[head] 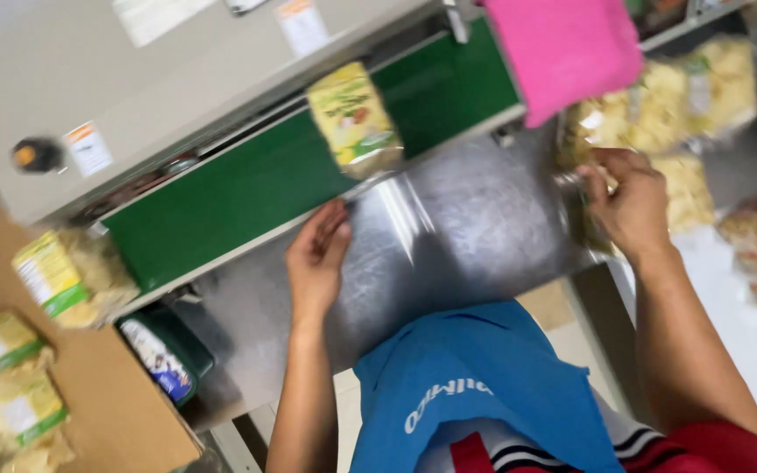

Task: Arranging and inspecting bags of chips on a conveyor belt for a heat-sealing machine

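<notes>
— What is seen around the work surface?
— A steel table (449, 219) fills the middle of the frame, with a green belt (247, 188) running diagonally under a grey machine (159, 79) at the upper left. A pink cloth (567, 48) is seen at the top right.

— And the hands?
— The left hand (317, 254) is laid flat, fingers together, at the belt's edge, just below a snack bag (354, 118) carried on the belt. The right hand (628, 201) is closed on a clear bag of chips (602, 171) at the right.

— Anything else?
— Filled bags are seen in a cardboard box (107, 394) at the lower left.
</notes>
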